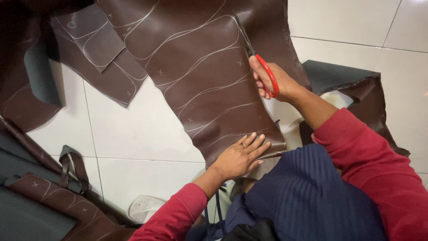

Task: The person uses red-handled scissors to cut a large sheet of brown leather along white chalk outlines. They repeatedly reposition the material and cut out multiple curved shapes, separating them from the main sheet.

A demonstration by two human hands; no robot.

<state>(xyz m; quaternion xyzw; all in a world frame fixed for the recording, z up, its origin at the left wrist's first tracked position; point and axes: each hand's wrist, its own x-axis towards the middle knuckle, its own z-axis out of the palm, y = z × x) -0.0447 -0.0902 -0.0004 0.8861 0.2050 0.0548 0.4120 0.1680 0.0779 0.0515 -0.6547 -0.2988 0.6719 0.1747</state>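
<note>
Scissors in brown leather

White tiled floor carries the big brown marked leather sheet, smaller brown offcuts top left, and dark scraps at the right edge.

A large sheet of dark brown leather-like material lies spread flat on the white tiled floor, its glossy face up and marked with white chalk curves and small crosses. Red-handled scissors stand at its right edge, the dark blades pointing away along a chalk line, the handles nearest the person.
</note>
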